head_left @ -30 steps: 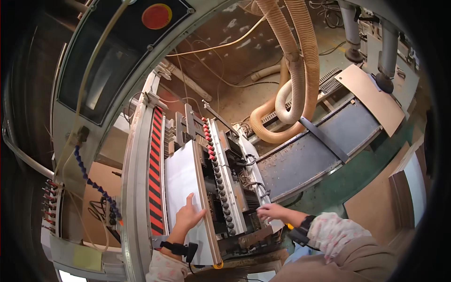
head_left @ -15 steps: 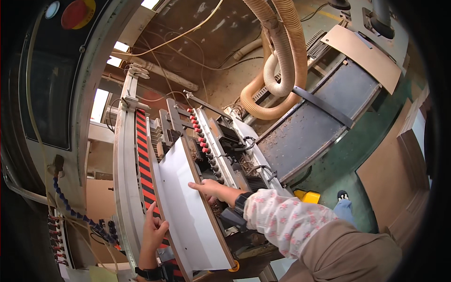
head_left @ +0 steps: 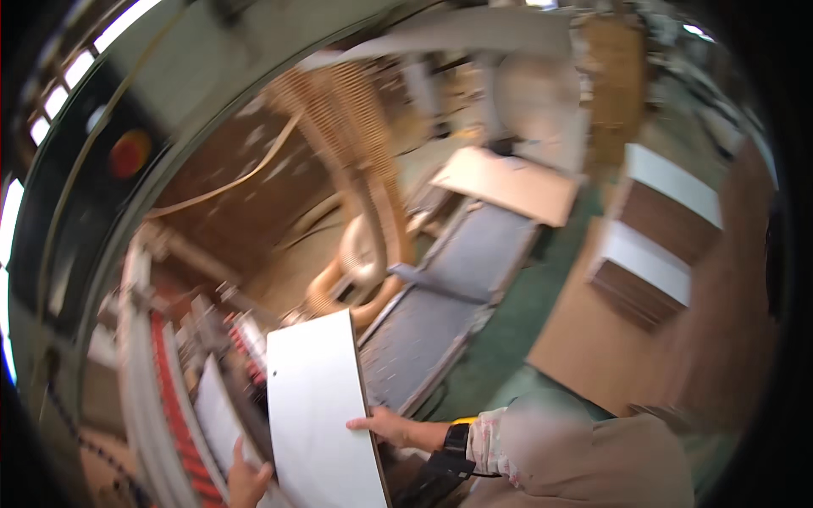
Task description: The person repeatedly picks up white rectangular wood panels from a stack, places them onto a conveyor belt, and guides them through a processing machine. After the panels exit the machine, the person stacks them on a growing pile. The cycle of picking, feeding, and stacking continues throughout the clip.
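A white board (head_left: 322,406) with a dark hole near its left edge stands tilted in front of me. My right hand (head_left: 391,426) grips its brown right edge, with the thumb lying on the white face. My left hand (head_left: 247,481) is at the lower edge of the view, index finger and thumb apart. It lies over a second white board (head_left: 218,406), which rests along the machine; whether it touches that board I cannot tell. Motion blurs much of the picture.
A red-striped strip (head_left: 174,406) runs along the machine at left, by blurred red fittings (head_left: 246,343). Ribbed hoses (head_left: 368,178) hang above a grey conveyor (head_left: 440,313). A tan board (head_left: 508,182) lies at its far end. White-topped board stacks (head_left: 644,267) stand at right.
The view has swung to the right. My right hand has lifted one white board off the machine, and it now stands apart from the other. My left hand remains near the second board.
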`<state>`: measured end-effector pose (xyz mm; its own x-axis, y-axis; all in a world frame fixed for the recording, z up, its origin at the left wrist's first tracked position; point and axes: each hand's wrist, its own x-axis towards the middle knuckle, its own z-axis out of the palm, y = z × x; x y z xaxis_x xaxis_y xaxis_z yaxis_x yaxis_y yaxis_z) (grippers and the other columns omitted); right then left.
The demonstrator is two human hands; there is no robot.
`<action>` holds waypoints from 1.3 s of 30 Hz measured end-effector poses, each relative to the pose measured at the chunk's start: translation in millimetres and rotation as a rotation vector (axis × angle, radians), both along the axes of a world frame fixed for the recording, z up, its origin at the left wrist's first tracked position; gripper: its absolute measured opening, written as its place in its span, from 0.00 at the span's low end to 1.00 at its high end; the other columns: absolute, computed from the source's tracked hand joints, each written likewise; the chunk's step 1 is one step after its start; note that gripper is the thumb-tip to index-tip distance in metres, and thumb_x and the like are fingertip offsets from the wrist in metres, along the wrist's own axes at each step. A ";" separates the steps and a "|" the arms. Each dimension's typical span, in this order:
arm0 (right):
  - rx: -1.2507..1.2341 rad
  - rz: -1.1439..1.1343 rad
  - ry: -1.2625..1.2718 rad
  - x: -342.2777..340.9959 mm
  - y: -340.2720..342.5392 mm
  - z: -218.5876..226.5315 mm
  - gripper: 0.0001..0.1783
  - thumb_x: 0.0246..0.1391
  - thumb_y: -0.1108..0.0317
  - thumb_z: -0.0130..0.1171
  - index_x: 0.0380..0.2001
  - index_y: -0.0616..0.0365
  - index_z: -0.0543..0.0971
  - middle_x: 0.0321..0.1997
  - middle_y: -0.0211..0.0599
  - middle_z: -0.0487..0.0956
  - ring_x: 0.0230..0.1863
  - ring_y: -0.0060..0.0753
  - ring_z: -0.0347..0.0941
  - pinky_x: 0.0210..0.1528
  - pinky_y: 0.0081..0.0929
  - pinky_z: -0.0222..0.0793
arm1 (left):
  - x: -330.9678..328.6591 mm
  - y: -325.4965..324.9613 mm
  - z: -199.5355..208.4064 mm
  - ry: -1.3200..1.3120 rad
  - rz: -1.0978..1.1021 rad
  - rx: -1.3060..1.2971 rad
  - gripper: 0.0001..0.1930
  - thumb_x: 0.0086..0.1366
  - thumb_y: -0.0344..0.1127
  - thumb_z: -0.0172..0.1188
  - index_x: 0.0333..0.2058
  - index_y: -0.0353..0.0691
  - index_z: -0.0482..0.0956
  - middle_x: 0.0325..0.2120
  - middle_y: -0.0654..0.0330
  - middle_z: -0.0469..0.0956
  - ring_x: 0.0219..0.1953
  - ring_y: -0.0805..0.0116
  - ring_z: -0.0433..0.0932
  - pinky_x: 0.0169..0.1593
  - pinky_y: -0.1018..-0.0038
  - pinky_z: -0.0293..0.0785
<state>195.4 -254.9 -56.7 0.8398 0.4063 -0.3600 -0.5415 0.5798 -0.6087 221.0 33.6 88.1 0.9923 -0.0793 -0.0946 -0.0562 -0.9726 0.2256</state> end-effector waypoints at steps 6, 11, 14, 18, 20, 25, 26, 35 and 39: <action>0.024 -0.477 0.090 -94.7 -160.6 -46.8 0.27 0.46 0.63 0.60 0.49 0.62 0.66 0.43 0.35 0.73 0.43 0.26 0.70 0.41 0.23 0.69 | 29.8 53.0 -93.4 0.092 -0.333 0.275 0.44 0.46 0.43 0.65 0.59 0.43 0.49 0.14 0.55 0.70 0.17 0.60 0.68 0.25 0.66 0.67; -0.041 -0.919 0.198 -174.8 -261.0 -67.1 0.23 0.46 0.66 0.60 0.46 0.61 0.68 0.38 0.32 0.74 0.36 0.21 0.72 0.32 0.17 0.69 | 2.6 -74.6 -75.2 0.058 -0.296 0.250 0.49 0.45 0.46 0.67 0.59 0.35 0.45 0.27 0.44 0.76 0.30 0.56 0.76 0.33 0.65 0.72; 0.068 -1.162 0.157 -204.4 -320.5 -106.6 0.23 0.45 0.71 0.59 0.46 0.62 0.67 0.41 0.37 0.74 0.40 0.30 0.72 0.41 0.26 0.71 | -64.4 -238.6 -86.6 0.618 0.043 -0.489 0.40 0.53 0.44 0.63 0.59 0.39 0.51 0.43 0.46 0.71 0.36 0.56 0.74 0.33 0.61 0.74; 0.114 -1.463 0.121 -235.7 -409.9 -142.8 0.22 0.46 0.72 0.57 0.46 0.63 0.67 0.43 0.39 0.73 0.42 0.32 0.72 0.45 0.29 0.70 | -92.8 -398.1 -227.5 1.532 0.134 -0.779 0.33 0.63 0.58 0.38 0.56 0.37 0.55 0.49 0.50 0.66 0.48 0.55 0.68 0.45 0.58 0.70; 0.129 -1.572 0.105 -251.4 -457.6 -169.2 0.21 0.47 0.72 0.56 0.46 0.64 0.67 0.44 0.39 0.72 0.42 0.33 0.71 0.46 0.30 0.69 | -121.7 -514.7 -214.7 1.523 0.212 -0.914 0.28 0.64 0.52 0.41 0.53 0.33 0.58 0.48 0.49 0.67 0.48 0.55 0.68 0.49 0.63 0.68; 0.062 -1.759 0.213 -298.8 -582.4 -248.5 0.18 0.50 0.68 0.54 0.44 0.59 0.69 0.43 0.34 0.73 0.44 0.31 0.70 0.46 0.31 0.68 | -114.4 -705.3 -315.6 1.273 0.032 -0.986 0.24 0.63 0.45 0.48 0.50 0.31 0.59 0.44 0.46 0.68 0.44 0.56 0.71 0.44 0.67 0.73; 0.140 -1.834 0.156 -303.6 -604.8 -260.5 0.18 0.50 0.68 0.54 0.45 0.59 0.68 0.43 0.34 0.73 0.43 0.30 0.70 0.45 0.31 0.68 | -114.1 -740.8 -346.3 1.268 -0.030 -1.137 0.24 0.58 0.40 0.52 0.52 0.41 0.60 0.34 0.56 0.75 0.30 0.65 0.76 0.26 0.71 0.76; 0.208 -1.770 0.251 -366.0 -755.8 -382.4 0.20 0.52 0.59 0.54 0.46 0.57 0.67 0.44 0.40 0.71 0.46 0.36 0.69 0.48 0.36 0.68 | -93.7 -975.2 -520.7 1.359 -0.149 -0.971 0.12 0.63 0.34 0.48 0.43 0.35 0.65 0.30 0.54 0.75 0.24 0.65 0.77 0.28 0.73 0.78; 0.075 -1.560 0.407 -385.1 -803.4 -389.4 0.25 0.54 0.52 0.50 0.47 0.60 0.65 0.44 0.49 0.71 0.45 0.44 0.70 0.45 0.37 0.70 | -117.5 -1029.8 -564.5 1.136 -0.140 -0.953 0.16 0.63 0.30 0.46 0.49 0.36 0.57 0.35 0.50 0.72 0.25 0.65 0.77 0.29 0.73 0.78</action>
<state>-189.7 -1058.4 -446.1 0.2888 -0.6835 -0.6703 0.4645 0.7123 -0.5262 103.5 -996.2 -476.4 0.4050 -0.6409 -0.6520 0.5033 -0.4391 0.7443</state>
